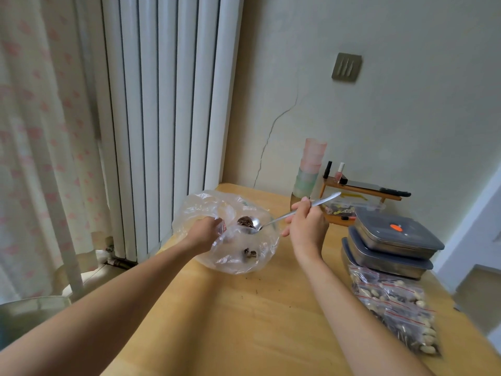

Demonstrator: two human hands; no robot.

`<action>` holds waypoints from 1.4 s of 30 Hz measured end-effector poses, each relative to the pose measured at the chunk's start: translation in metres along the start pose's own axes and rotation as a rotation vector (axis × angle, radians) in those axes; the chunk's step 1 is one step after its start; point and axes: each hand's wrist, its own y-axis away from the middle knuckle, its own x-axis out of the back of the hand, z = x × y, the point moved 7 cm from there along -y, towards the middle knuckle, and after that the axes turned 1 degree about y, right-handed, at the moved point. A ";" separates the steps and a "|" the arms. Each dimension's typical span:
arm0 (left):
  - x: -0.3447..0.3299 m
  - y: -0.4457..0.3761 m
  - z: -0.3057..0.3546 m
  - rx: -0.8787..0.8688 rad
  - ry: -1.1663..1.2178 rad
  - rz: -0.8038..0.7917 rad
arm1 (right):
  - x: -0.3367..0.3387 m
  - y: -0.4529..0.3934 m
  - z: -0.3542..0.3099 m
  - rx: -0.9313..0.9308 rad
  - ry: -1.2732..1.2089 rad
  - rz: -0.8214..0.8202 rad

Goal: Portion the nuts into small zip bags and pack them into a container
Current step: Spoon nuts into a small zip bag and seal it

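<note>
While cups (309,169) stand behind, filled bags (393,305) beside containers (393,240)

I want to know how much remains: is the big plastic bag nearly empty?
Nearly empty: the big plastic bag shows only a small dark clump of nuts at its bottom.

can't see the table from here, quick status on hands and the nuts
Right hand grips spoon, loaded with dark nuts. Left hand holds small zip bag inside big plastic bag. Filled bags piled right. Nothing in the way.

Clear plastic bag (230,240), silver spoon (284,215), dark nuts (246,222) — pale wood table (244,321), grey-lidded containers (395,234).
</note>
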 end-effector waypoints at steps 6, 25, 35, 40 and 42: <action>-0.005 0.000 0.004 -0.036 0.053 -0.031 | -0.015 0.002 0.000 0.037 0.026 -0.072; -0.021 -0.005 0.012 0.025 -0.065 -0.141 | -0.048 0.024 -0.059 0.566 0.215 -0.283; -0.037 -0.009 -0.018 0.251 0.386 0.075 | -0.062 0.061 -0.081 0.948 0.316 -0.350; -0.035 -0.010 -0.022 0.308 0.411 0.115 | -0.056 0.059 -0.083 0.934 0.297 -0.324; -0.029 -0.003 -0.015 0.305 0.411 0.121 | -0.056 0.055 -0.082 0.908 0.280 -0.318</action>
